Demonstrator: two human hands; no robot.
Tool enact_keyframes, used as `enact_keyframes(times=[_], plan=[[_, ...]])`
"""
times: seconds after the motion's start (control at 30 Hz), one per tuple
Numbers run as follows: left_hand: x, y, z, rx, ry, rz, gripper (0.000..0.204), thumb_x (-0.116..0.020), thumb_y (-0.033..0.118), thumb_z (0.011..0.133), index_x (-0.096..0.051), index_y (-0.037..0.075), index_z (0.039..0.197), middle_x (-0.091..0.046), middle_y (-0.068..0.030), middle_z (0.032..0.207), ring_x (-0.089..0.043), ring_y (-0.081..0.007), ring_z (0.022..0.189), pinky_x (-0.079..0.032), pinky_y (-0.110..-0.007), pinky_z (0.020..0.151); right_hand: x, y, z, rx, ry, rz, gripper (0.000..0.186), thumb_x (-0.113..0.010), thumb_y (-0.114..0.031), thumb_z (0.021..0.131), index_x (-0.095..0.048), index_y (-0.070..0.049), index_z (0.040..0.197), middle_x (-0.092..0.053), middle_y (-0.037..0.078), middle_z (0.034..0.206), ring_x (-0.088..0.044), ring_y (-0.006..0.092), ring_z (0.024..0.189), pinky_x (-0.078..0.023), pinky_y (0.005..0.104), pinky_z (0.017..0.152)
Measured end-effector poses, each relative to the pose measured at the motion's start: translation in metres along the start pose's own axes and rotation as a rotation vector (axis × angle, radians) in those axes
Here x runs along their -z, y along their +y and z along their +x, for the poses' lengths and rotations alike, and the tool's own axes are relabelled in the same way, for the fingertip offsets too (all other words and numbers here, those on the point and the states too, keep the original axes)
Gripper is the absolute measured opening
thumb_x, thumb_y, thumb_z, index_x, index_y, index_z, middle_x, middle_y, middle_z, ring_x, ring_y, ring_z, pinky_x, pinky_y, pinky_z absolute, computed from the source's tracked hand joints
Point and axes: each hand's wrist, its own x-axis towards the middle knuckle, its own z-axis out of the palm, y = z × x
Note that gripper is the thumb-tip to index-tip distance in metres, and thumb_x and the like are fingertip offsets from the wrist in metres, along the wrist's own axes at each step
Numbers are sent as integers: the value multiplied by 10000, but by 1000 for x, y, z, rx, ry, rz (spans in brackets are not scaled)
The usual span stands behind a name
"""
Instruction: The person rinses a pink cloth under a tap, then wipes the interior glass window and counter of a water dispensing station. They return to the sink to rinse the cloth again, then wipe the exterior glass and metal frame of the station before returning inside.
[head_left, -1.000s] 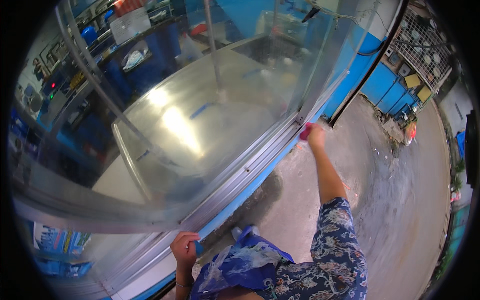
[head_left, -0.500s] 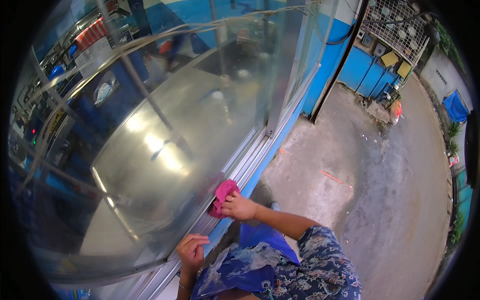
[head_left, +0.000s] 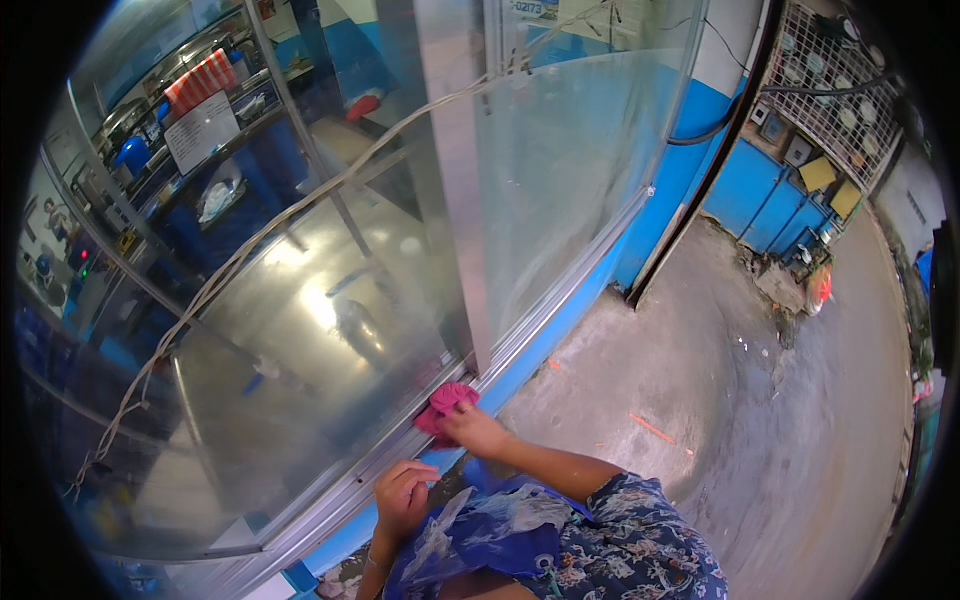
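My right hand (head_left: 474, 430) grips a crumpled pink cloth (head_left: 445, 408) and presses it on the silver metal window track (head_left: 385, 458). The cloth sits just left of the foot of a metal upright (head_left: 455, 200), against the lower edge of the glass panel (head_left: 300, 400). My left hand (head_left: 402, 497) is held close to the track, lower and to the left, with its fingers curled in. Its palm is hidden; a small pale spot shows at the fingertips, too unclear to name. A blue apron with clear plastic (head_left: 480, 530) covers my front.
Twisted cable (head_left: 290, 215) crosses the glass from lower left to upper right. Behind the glass are a shiny metal surface (head_left: 300, 290) and a red-striped cloth (head_left: 200, 82). To the right lies concrete ground (head_left: 600, 370), with a blue wall (head_left: 765, 200) and an orange bag (head_left: 820, 287) beyond.
The view has shifted, and the metal upright now stands much nearer my right hand. The cloth sits slightly lower in view. My left hand is closer to the right one, fingers more curled.
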Motion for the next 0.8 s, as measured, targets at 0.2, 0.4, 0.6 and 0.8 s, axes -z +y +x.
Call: enact_keyframes(times=[0.2, 0.4, 0.6, 0.8], plan=[[-3, 12, -8, 77, 55, 145, 212, -554, -90, 712, -693, 50, 789, -704, -96, 844, -678, -255, 761, -533, -325, 685, 73, 39, -20, -236, 87, 227, 238, -619, -54, 746, -630, -36, 982, -618, 150, 1011, -581, 360, 964, -476, 466, 847], [25, 30, -68, 239, 277, 216, 229, -561, -112, 720, -697, 52, 805, -710, -91, 860, -680, -259, 777, -529, -315, 692, 65, 3, 31, -74, 434, 268, 441, -661, 7, 721, -586, -10, 1155, -552, 216, 1160, -542, 416, 1042, -449, 487, 930], [50, 57, -160, 463, 551, 245, 238, -520, -113, 727, -701, 29, 788, -711, -120, 864, -685, -254, 778, -529, -311, 690, -7, -72, 49, 43, 349, 234, 463, -612, 11, 741, -555, 16, 1201, -531, 235, 1199, -531, 431, 1047, -440, 496, 925], [67, 78, -235, 583, 740, 293, 234, -501, -95, 729, -704, 15, 769, -708, -134, 838, -686, -251, 773, -529, -313, 695, -74, -244, 97, 579, 88, 235, 467, -530, -74, 818, -537, 56, 1266, -558, 220, 1198, -556, 371, 1074, -458, 430, 962]])
